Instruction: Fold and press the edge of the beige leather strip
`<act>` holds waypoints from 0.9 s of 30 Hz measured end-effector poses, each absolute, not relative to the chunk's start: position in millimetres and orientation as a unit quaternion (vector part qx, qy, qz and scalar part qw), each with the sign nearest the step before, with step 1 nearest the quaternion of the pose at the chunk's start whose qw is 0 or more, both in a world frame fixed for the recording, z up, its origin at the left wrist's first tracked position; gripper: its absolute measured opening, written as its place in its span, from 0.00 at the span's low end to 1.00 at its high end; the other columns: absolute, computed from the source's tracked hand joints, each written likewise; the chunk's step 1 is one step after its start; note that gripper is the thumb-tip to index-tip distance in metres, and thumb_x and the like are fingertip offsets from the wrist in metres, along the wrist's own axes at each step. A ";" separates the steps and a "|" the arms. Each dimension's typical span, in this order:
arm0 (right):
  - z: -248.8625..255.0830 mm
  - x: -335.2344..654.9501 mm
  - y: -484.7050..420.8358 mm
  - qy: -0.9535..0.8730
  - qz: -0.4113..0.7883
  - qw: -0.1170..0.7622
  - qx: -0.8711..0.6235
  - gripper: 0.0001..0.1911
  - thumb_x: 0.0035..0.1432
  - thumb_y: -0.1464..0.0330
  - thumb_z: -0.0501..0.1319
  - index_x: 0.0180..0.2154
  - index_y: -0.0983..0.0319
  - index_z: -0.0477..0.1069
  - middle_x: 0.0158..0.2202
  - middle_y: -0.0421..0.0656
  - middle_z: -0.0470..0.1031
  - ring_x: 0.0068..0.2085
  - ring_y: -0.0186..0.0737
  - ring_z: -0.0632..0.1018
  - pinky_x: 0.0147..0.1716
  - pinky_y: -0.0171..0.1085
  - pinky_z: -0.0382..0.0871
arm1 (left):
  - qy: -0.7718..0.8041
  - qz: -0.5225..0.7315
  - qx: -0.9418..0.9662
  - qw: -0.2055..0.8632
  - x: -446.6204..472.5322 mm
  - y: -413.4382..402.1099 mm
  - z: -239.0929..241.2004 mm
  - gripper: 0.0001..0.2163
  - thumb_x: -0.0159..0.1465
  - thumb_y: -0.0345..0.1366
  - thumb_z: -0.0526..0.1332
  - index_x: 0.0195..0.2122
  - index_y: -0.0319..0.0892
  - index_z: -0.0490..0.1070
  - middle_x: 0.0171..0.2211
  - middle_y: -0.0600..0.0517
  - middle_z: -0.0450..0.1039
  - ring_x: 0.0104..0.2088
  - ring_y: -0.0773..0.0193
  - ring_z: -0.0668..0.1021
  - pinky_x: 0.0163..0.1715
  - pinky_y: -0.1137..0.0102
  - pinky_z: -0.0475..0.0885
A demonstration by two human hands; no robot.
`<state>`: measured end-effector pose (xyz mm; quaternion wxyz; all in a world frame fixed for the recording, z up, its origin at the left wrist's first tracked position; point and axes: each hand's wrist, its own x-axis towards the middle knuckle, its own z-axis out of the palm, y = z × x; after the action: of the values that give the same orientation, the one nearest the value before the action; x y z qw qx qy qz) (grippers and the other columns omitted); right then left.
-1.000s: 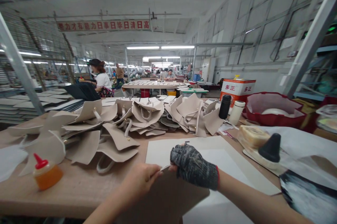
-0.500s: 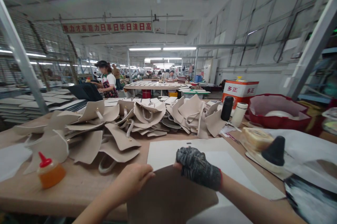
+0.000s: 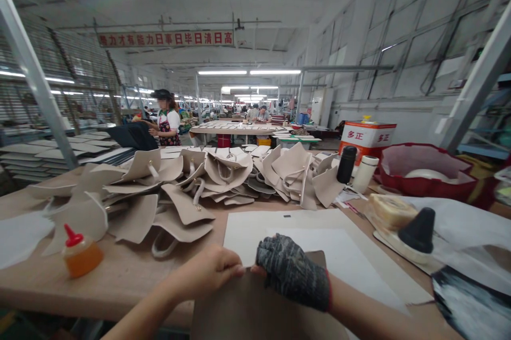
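A taupe, leather-like panel (image 3: 255, 311) lies in front of me, reaching past the near table edge. My left hand (image 3: 211, 268) is bare and pinches the panel's far edge near its left corner. Close beside it, my right hand (image 3: 289, 271), in a dark grey knitted glove with bare fingertips, is closed on the same edge. The glove hides part of the panel. Beneath and behind the panel lie a pale board (image 3: 247, 228) and a white sheet (image 3: 335, 244).
Beige bag pieces with handles (image 3: 227, 175) are heaped across the table's back. An orange glue bottle (image 3: 82, 255) stands left. On the right are a black bottle (image 3: 346, 164), a white bottle (image 3: 364, 174), a black cone (image 3: 417, 231) and a red basin (image 3: 425, 185). A co-worker (image 3: 167, 122) stands beyond.
My right hand has moved left along the panel's edge, closer to my left hand. The panel has turned slightly, and its right corner now shows behind the glove.
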<state>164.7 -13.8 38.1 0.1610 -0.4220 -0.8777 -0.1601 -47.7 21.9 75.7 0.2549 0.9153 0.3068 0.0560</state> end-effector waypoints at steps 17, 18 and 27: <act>31.9 213.5 -50.5 -0.776 0.233 0.208 -0.548 0.13 0.56 0.60 0.54 0.36 0.62 0.70 0.32 0.42 0.74 0.33 0.38 0.73 0.32 0.32 0.65 | 0.318 0.033 0.938 0.135 -27.2 16.9 58.0 0.15 0.64 0.39 0.50 0.25 0.42 0.71 0.22 0.54 0.72 0.24 0.66 0.72 0.23 0.76 0.58; 28.5 215.6 -54.4 -0.780 0.221 0.184 -0.556 0.12 0.53 0.63 0.57 0.39 0.61 0.71 0.33 0.43 0.75 0.34 0.40 0.74 0.33 0.34 0.65 | 0.314 0.036 0.939 0.135 -24.5 16.7 55.3 0.15 0.64 0.39 0.50 0.25 0.42 0.72 0.22 0.54 0.73 0.24 0.66 0.72 0.23 0.76 0.59; -44.9 305.6 -146.2 -0.524 0.139 0.448 -0.710 0.13 0.48 0.59 0.58 0.30 0.61 0.74 0.33 0.46 0.76 0.38 0.49 0.75 0.38 0.40 0.70 | 0.298 0.366 0.882 0.004 -11.1 52.8 37.2 0.19 0.64 0.46 0.49 0.51 0.41 0.65 0.49 0.43 0.69 0.49 0.54 0.70 0.49 0.59 0.64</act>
<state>305.6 -146.2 -44.9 0.4483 -0.7104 -0.5244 0.1393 -11.1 52.8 37.2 0.0041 0.8817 0.2975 0.3662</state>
